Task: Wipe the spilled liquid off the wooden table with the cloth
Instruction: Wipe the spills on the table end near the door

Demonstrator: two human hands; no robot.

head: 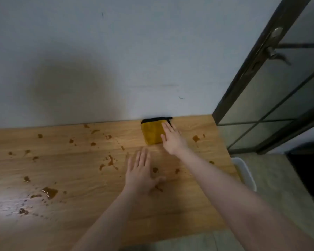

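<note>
A folded mustard-yellow cloth with a black edge lies on the wooden table, against the wall at the back right. My right hand lies flat with its fingers spread over the cloth's right side, not gripping it. My left hand rests palm down on the bare wood in front of the cloth, fingers apart and holding nothing. Brown spilled liquid is scattered over the table in several blots and drips, mostly to the left, with a few small spots to the right of the cloth.
A grey wall runs along the table's back edge. A dark-framed glass door with a metal handle stands at the right. A white bin sits by the table's right edge, and a black container stands on the floor beyond it.
</note>
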